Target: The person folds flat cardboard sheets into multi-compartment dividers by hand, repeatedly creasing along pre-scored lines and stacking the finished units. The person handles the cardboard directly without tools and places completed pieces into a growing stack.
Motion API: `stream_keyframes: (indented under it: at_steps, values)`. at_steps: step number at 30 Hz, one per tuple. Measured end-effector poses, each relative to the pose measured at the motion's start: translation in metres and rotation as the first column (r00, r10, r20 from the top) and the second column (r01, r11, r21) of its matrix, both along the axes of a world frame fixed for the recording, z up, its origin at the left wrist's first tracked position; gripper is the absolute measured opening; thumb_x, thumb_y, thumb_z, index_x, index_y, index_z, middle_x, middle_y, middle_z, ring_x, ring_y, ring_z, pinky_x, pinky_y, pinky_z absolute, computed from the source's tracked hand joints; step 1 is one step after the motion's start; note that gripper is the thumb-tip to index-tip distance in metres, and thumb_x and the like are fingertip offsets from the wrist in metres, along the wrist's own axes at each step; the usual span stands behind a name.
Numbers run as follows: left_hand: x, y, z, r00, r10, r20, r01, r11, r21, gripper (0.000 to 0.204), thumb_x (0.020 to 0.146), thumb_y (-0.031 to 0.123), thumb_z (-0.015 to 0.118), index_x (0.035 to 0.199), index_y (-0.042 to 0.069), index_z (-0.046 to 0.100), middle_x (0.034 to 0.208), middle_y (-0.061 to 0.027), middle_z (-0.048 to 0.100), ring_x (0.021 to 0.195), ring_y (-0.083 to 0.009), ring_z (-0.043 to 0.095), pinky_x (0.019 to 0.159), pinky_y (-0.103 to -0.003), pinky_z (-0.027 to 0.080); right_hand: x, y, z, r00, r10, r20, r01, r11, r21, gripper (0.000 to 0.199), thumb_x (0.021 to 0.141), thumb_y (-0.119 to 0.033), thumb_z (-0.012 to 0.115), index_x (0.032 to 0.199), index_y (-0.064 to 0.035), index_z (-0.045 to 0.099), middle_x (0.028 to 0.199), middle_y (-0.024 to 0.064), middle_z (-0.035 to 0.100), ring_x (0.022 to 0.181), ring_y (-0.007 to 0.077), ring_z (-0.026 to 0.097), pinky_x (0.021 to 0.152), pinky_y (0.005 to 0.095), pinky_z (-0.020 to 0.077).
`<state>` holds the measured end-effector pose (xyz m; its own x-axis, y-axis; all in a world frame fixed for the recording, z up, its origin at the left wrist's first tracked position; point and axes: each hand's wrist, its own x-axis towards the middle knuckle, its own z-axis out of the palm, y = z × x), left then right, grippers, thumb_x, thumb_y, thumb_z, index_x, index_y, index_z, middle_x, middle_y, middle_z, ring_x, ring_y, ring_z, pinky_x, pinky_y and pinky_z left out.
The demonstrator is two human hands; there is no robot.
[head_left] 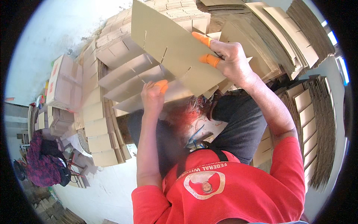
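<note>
My right hand, with orange finger covers on its thumb and a finger, grips a large cardboard sheet by its right edge. That sheet is held tilted, and several narrow slits show in it. Lower and to the left, my left hand is closed, an orange cover on one digit, at the slotted cardboard strips. It appears to pinch one of them, though its fingertips are partly hidden. These strips stand roughly parallel below the sheet, and the lowest is smeared by motion.
Stacked cardboard pieces rise at the far right, with another tall stack at my right side. More cardboard piles stand left, near a closed carton. Dark patterned clothing hangs at far left. My legs are below the work.
</note>
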<state>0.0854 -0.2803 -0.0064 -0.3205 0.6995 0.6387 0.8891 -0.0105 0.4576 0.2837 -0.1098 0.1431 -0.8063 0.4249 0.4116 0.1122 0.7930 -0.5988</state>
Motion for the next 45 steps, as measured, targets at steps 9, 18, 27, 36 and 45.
stream_keyframes:
  at_steps: [9,18,27,36,45]
  values:
    - [-0.001,0.002,0.000,0.999,0.034,-0.010,-0.034,0.999,-0.020,0.017,0.070,0.003,0.073,0.086,0.004,0.070,0.079,-0.0125,0.067,0.072,-0.0305,0.060,0.067,-0.040,0.047,-0.022,-0.007,0.016,1.000,0.002,0.019,-0.001,0.999,-0.044,0.040,0.078,0.004,0.067,0.117,0.0019,0.061,0.098,0.0268,0.065,0.083,0.0280,0.070,0.073,0.0344,0.0536]
    - [-0.006,0.005,0.001,0.998,0.049,0.029,-0.046,0.995,-0.088,0.017,0.074,0.007,0.074,0.091,0.006,0.073,0.084,-0.0127,0.069,0.076,-0.0314,0.062,0.070,-0.041,0.049,-0.034,-0.005,-0.007,0.998,0.064,-0.003,-0.064,0.997,0.030,0.041,0.083,0.001,0.069,0.122,-0.0033,0.062,0.118,0.0163,0.066,0.075,0.0049,0.057,0.067,0.0280,0.0527]
    - [-0.004,0.010,0.000,0.999,0.030,0.020,-0.028,0.997,-0.071,0.018,0.071,0.005,0.075,0.089,0.005,0.073,0.083,-0.0131,0.069,0.077,-0.0312,0.064,0.070,-0.040,0.051,-0.049,-0.006,-0.046,0.966,0.243,0.084,-0.248,0.967,0.059,0.025,0.072,0.006,0.063,0.097,0.0055,0.062,0.086,0.0238,0.064,0.078,0.0367,0.067,0.068,0.0425,0.0513]
    - [-0.009,0.010,-0.001,0.998,0.054,0.028,-0.051,0.994,-0.095,0.017,0.072,0.003,0.074,0.089,0.006,0.073,0.081,-0.0144,0.068,0.075,-0.0327,0.062,0.068,-0.040,0.050,-0.085,-0.010,-0.033,0.941,0.301,0.151,-0.292,0.953,-0.083,0.024,0.072,0.004,0.061,0.095,0.0045,0.062,0.084,0.0270,0.064,0.086,0.0406,0.066,0.070,0.0448,0.0525]
    - [-0.006,0.008,0.000,0.998,0.016,0.057,-0.009,0.992,-0.126,0.021,0.071,0.008,0.076,0.091,0.008,0.073,0.084,-0.0126,0.067,0.077,-0.0292,0.062,0.071,-0.040,0.049,-0.057,-0.016,-0.086,0.934,0.127,0.335,-0.247,0.906,0.343,0.019,0.079,-0.007,0.062,0.097,-0.0040,0.062,0.089,0.0145,0.067,0.082,0.0330,0.067,0.068,0.0414,0.0551]
